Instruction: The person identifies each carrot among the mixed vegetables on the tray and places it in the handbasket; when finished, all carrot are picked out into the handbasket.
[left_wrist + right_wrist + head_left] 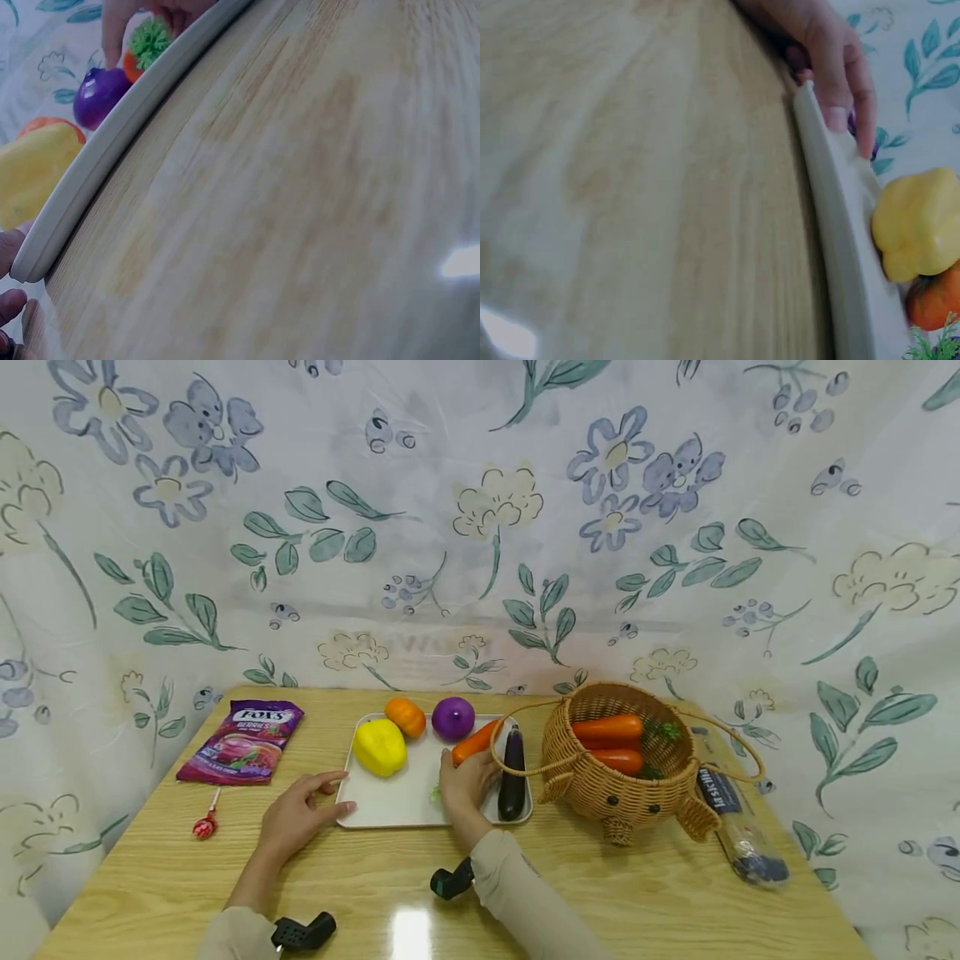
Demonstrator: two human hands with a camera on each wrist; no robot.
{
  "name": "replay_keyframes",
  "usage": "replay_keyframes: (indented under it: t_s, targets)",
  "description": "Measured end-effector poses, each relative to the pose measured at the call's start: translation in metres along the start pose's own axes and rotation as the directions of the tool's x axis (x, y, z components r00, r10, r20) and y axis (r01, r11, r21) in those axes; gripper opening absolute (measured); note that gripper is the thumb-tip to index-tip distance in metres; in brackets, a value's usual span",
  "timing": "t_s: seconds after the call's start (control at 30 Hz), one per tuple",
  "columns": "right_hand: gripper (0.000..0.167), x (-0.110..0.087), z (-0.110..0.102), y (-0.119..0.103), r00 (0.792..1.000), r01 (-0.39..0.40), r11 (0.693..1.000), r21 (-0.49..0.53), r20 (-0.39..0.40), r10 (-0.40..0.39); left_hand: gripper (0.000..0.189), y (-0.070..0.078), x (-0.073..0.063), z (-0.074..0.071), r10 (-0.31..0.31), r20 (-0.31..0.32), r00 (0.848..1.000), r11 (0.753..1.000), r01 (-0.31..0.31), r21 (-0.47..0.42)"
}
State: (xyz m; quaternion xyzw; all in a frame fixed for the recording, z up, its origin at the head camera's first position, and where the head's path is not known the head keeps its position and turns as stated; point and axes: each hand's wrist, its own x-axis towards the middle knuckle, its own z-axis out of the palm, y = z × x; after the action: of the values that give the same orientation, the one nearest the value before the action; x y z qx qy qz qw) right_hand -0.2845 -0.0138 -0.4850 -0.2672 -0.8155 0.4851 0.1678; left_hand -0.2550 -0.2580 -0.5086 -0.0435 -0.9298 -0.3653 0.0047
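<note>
My right hand (pixel 468 785) grips an orange carrot (pixel 474 743) lying slantwise over the right part of the white tray (pixel 390 810); its green top (pixel 151 39) pokes out below the fingers in the left wrist view. At the tray's left end, my left hand (pixel 300 810) holds the rim, thumb near the front corner. A yellow bell pepper (pixel 379 748) sits on the tray's left side. Behind it are a small orange pumpkin (pixel 406 717) and a purple onion (pixel 453 719). Along the right rim lies a dark eggplant (pixel 513 777).
A wicker basket (pixel 600 793) with looped handles stands right of the tray, carrots (pixel 609 728) inside; one handle overlaps the tray in the head view. A clear package (pixel 738 827) lies behind it. On the left are a purple candy bag (pixel 243 742) and a red lollipop (pixel 205 824).
</note>
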Motion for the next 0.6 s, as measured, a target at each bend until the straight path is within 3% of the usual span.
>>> replay_keyframes:
  t_s: [0.3,0.6]
  targets:
    - [0.081,0.013,0.009,-0.009,0.995,-0.08,0.997,-0.018,-0.055,0.079,0.059,0.0,0.0,0.001,0.011,-0.008,1.0,1.0,-0.01,0.008]
    - [0.076,0.013,0.013,-0.009,0.992,-0.105,0.994,-0.015,-0.068,0.104,0.059,0.001,0.0,0.001,0.01,-0.006,1.0,1.0,-0.01,0.005]
